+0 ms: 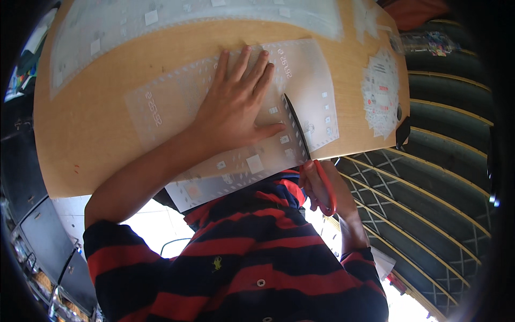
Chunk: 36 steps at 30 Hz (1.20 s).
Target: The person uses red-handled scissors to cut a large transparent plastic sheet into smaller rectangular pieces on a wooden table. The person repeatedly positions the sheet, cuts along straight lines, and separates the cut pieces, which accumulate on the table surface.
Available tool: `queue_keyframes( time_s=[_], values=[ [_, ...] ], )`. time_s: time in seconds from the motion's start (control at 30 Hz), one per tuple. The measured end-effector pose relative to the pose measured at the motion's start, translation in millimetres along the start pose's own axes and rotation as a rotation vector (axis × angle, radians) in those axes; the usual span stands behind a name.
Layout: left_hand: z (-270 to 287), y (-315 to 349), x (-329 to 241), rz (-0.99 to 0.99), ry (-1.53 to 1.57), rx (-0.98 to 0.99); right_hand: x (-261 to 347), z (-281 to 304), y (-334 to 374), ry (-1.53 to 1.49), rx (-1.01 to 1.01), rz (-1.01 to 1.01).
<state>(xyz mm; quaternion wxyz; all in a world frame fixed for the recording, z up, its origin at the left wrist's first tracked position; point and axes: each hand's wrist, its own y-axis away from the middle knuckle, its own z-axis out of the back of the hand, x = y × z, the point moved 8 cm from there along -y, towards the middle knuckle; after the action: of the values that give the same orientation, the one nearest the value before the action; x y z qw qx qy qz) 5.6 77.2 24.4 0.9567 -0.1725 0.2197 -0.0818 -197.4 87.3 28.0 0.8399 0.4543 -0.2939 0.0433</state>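
A translucent printed plastic sheet lies on the wooden table, its near edge hanging over the table's front toward my striped shirt. My left hand presses flat on it, fingers spread and pointing to the far side. In my right hand, at the near edge, is a pair of scissors with red handles and dark blades. The blades reach across the sheet, along a striped printed band right of my left thumb. Whether the lower blade is beneath the sheet I cannot tell.
Along the far side lies a larger translucent sheet. A pile of small printed pieces sits near the table's right edge, and a clear plastic packet is beyond it. Dark cabinets stand left; dark slatted panels lie to the right.
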Motion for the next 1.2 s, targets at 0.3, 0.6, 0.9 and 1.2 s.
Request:
queue_keyframes(
  time_s=[0.3,0.6,0.9,1.2],
  values=[
    [4,-1,0,-0.003,0.019,-0.008,4,2,-6,0.029,0.068,0.038],
    [3,-1,-3,-0.009,0.057,-0.004,6,5,-9,0.028,0.026,0.038],
    [3,0,-5,-0.005,0.060,0.013,7,6,-16,-0.014,0.060,0.023],
    [4,2,-5,-0.002,0.033,0.009,23,11,-24,-0.080,0.128,0.057]
  ],
)
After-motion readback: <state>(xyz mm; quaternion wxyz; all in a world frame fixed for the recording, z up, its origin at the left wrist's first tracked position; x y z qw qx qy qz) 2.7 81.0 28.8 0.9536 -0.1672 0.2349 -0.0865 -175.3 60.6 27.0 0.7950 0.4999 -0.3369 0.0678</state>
